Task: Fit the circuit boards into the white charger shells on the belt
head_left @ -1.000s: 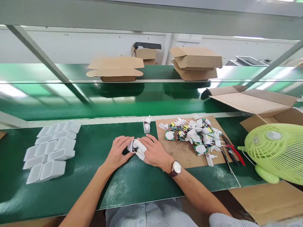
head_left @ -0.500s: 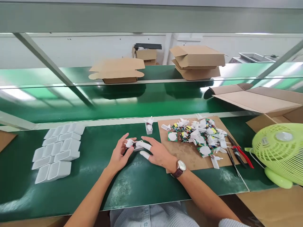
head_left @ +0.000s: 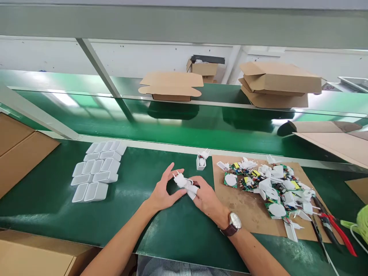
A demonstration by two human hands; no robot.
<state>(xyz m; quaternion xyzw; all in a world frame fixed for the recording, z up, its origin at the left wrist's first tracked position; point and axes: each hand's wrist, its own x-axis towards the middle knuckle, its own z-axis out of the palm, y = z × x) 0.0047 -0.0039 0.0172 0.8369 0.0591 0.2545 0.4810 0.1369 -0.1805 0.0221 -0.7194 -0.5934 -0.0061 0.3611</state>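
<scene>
My right hand point(head_left: 208, 197), with white covers on its fingers, is closed around a small white plug adapter point(head_left: 181, 181). The adapter's prongs point up and left; part of its body is hidden by my fingers. My left hand point(head_left: 165, 193) curves around the prong end with thumb and fingers apart. Its thumb tip appears to touch the lower side of the adapter. Just beyond stands a white case point(head_left: 201, 164) with a plug piece on top. To the right, a heap of circuit boards point(head_left: 277, 211) with wired white plug parts lies on a cardboard sheet point(head_left: 238, 211).
Several white cases point(head_left: 96, 191) stand in rows at the left. Red-handled pliers point(head_left: 342, 232) and dark tweezers point(head_left: 318, 232) lie right of the heap. A green fan point(head_left: 362, 224) shows at the right edge. Flat cardboard boxes point(head_left: 172, 82) rest on the raised shelf.
The view has swung left. My left fingers have spread from their pinch on the plug end, and the adapter is now tilted in my right hand, prongs toward the upper left.
</scene>
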